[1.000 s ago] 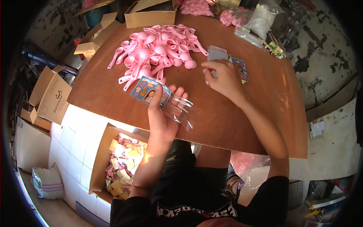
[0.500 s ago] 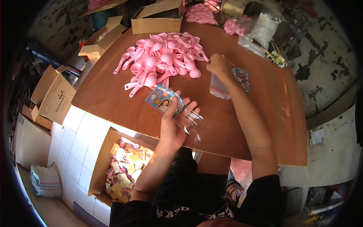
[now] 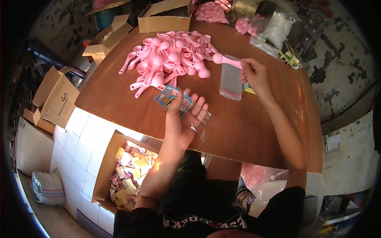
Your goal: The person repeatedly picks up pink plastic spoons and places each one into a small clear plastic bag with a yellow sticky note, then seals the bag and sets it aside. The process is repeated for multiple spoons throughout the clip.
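My left hand (image 3: 186,118) holds a clear plastic bag with a printed blue card (image 3: 171,98) in it, thumb laid across the card and fingers partly spread under it. In my right hand (image 3: 256,77) a pink measuring spoon (image 3: 229,60) is pinched by its handle end, its round bowl pointing left. Below that spoon lies a stack of clear plastic bags (image 3: 231,81) on the table. A big heap of pink spoons (image 3: 170,57) covers the table beyond my left hand. Behind my right hand a yellow edge (image 3: 249,89) peeks out, mostly hidden.
The brown table (image 3: 254,127) carries an open cardboard box (image 3: 164,18) at its far edge and a filled clear bag (image 3: 278,29) at far right. Below the near edge, a carton (image 3: 104,174) holds many packed pieces. More cartons (image 3: 55,97) stand on the left.
My right hand has drawn a pink spoon away from the heap, moving right and turning it. The bag stack is more exposed. My left hand keeps the bagged card, tilted slightly differently.
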A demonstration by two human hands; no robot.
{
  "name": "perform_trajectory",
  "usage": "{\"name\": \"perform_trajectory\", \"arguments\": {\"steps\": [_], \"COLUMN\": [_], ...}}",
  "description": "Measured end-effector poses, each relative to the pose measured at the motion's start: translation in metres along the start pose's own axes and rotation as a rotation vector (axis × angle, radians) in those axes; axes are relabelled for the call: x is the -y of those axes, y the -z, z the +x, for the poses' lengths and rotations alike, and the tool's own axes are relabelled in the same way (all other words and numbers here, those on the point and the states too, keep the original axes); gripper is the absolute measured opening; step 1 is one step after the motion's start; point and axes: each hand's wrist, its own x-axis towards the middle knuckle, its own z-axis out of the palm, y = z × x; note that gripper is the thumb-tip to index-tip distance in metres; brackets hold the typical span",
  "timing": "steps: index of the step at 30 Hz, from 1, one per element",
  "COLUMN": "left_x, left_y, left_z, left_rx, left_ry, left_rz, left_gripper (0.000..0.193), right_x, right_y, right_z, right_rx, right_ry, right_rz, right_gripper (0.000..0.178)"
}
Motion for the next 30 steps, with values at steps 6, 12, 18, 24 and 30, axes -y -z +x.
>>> {"name": "perform_trajectory", "arguments": {"steps": [6, 12, 18, 24, 30], "left_x": [-0.007, 0.008, 0.04, 0.067, 0.079], "left_y": [-0.021, -0.038, -0.044, -0.059, -0.051], "left_z": [0.011, 0.016, 0.001, -0.023, -0.026], "left_rx": [-0.063, -0.114, -0.064, -0.027, 0.029], "left_ry": [0.04, -0.014, -0.039, 0.02, 0.194], "left_rz": [-0.214, -0.209, -0.077, 0.065, 0.04], "left_gripper": [0.033, 0.036, 0.043, 0.049, 0.043], "right_x": [0.03, 0.043, 0.05, 0.042, 0.048], "right_y": [0.046, 0.061, 0.05, 0.036, 0.029], "right_z": [-0.116, -0.187, -0.186, -0.18, -0.179], "right_rx": [-0.022, -0.011, 0.046, -0.061, -0.353], "right_ry": [-0.025, 0.551, 0.674, 0.876, 1.015], "right_rz": [0.117, -0.321, -0.301, -0.412, -0.714], "right_gripper": [0.02, 0.024, 0.035, 0.032, 0.021]}}
